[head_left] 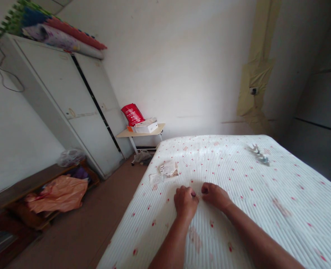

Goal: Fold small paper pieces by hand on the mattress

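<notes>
My left hand (185,201) and my right hand (214,195) are close together, low over a white mattress (232,224) patterned with small red flowers. The fingers of both are curled into a pinch. Something small and pale shows faintly in the narrow gap between them, too small to name. Just beyond my left hand, pieces of printed paper (168,169) lie on the mattress. Farther off to the right rests a crumpled whitish-grey object (259,154), whose kind I cannot make out.
A small table (126,133) by the wall bears a red bag (133,114) and a white box (147,127). At the left stand a grey cabinet (61,93) with rolled mats (67,37) on top, and a low wooden bench (22,183) with an orange plastic bag (57,194). A socket (253,90) is on the wall.
</notes>
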`<state>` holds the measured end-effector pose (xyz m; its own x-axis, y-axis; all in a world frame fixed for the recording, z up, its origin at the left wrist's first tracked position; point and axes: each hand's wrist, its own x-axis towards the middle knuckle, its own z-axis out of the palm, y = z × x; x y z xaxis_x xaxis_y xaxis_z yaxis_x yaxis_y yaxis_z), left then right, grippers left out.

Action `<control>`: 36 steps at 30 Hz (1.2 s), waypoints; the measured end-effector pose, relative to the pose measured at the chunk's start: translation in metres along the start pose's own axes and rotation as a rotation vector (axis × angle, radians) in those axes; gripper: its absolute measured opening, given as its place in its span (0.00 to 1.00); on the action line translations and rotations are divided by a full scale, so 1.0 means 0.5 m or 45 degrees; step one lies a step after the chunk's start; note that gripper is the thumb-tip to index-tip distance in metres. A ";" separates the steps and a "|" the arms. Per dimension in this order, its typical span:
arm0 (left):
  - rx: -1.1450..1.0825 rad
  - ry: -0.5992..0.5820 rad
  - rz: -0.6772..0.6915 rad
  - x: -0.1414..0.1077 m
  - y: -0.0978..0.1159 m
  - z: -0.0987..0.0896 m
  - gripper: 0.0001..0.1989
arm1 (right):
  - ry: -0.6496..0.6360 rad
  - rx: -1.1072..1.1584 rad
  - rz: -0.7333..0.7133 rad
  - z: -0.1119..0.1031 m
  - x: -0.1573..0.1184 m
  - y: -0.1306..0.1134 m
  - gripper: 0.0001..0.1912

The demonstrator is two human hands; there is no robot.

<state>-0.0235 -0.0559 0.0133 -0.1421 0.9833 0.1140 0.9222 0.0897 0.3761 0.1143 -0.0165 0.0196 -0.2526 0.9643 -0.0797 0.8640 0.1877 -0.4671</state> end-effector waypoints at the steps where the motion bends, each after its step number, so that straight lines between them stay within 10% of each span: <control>1: 0.001 0.002 0.005 -0.001 0.000 0.000 0.06 | 0.017 -0.005 -0.013 0.001 -0.002 0.000 0.12; 36: -0.118 0.133 0.141 -0.012 0.002 0.012 0.03 | 0.200 0.345 -0.036 0.008 -0.003 0.014 0.09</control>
<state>-0.0196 -0.0608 0.0075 -0.0824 0.9641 0.2526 0.8978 -0.0383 0.4388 0.1189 -0.0173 0.0130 -0.1865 0.9804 0.0641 0.7048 0.1790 -0.6864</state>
